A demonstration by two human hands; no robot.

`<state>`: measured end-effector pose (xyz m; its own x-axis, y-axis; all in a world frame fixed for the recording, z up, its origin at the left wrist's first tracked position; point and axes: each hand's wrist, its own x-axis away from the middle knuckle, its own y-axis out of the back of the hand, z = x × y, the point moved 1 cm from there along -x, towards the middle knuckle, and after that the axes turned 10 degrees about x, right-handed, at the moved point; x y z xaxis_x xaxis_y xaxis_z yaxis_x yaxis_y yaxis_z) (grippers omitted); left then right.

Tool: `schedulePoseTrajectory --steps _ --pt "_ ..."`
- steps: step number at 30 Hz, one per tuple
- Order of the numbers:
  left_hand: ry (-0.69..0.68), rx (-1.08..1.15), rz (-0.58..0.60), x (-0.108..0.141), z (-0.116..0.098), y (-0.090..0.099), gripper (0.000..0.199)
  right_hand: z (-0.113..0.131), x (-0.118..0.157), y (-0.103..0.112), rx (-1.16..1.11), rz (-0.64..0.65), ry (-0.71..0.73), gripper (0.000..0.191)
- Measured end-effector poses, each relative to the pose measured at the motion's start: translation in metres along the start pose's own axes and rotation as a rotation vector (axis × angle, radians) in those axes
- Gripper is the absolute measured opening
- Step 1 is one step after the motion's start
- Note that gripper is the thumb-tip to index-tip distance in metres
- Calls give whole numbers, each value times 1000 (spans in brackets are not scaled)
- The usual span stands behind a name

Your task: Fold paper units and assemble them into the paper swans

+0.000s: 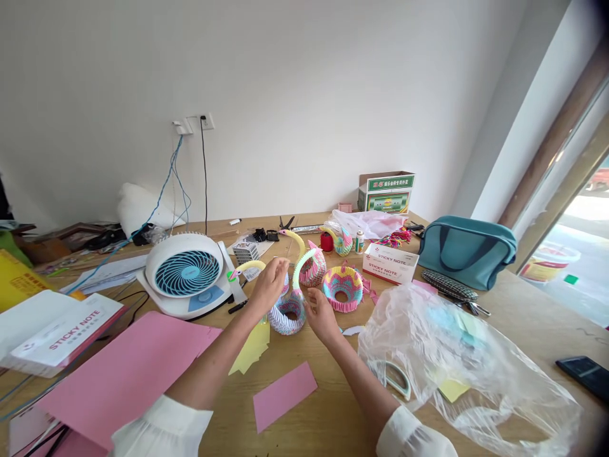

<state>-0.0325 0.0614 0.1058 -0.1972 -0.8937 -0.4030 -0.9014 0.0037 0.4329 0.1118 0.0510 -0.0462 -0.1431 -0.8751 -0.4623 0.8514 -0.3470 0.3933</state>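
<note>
A paper swan (287, 317) of folded pieces, white and blue with a round hollow body, stands on the table between my hands. Its pale green neck (297, 270) curves up to a pinkish tip. On its left side my left hand (270, 287) is closed, fingers together; whatever they pinch is hidden. At the swan's right edge, by the base of the neck, my right hand (320, 313) has its fingers curled against it. Behind are a pink swan (313, 270) with a yellow neck and a round multicoloured paper body (342, 289).
A white fan (188, 273) stands left, beside large pink sheets (137, 374). Yellow papers (251, 348) and a pink slip (284, 397) lie in front. To the right are a clear plastic bag (442, 355), a sticky note box (390, 263), a teal bag (469, 251) and a phone (583, 374).
</note>
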Motion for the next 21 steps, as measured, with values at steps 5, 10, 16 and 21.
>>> schedulePoseTrajectory --steps 5,10,16,21 --pt "-254 -321 -120 72 7 5 35 -8 4 -2 -19 19 -45 36" --pt "-125 -330 -164 95 53 0 53 -7 5 -8 -63 61 -80 29" --pt "-16 -154 -129 84 80 5 48 -1 16 -6 -88 86 -98 26" --pt "16 -112 -131 74 84 13 47 9 24 -5 -116 90 -102 24"
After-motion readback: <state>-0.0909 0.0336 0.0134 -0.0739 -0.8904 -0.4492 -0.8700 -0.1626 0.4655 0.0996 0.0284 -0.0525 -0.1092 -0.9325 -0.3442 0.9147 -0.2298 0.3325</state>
